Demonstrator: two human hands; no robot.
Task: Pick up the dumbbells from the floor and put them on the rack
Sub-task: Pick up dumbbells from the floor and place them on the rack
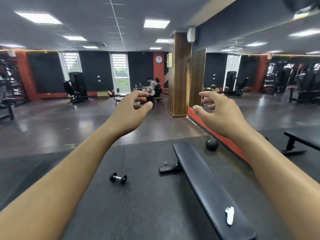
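Bench (207,181) end cut off below; black, chrome-gripped dumbbell (118,178) lies on floor (147,210); left hand (129,114) and right hand (220,115) loosely curled, empty.

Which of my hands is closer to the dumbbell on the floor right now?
Left. The left hand is up in the air, roughly above the dumbbell; the right hand is raised farther right, on the bench side. Neither touches it.

A black flat bench (204,184) stands on dark rubber matting, a small white object (229,216) lying on its pad and a black ball (211,144) on the floor near its far end. Beyond a wood-clad pillar (179,75), two people (155,86) sit at a table under a wall clock (158,59); a cardboard box (103,94) sits by the window.
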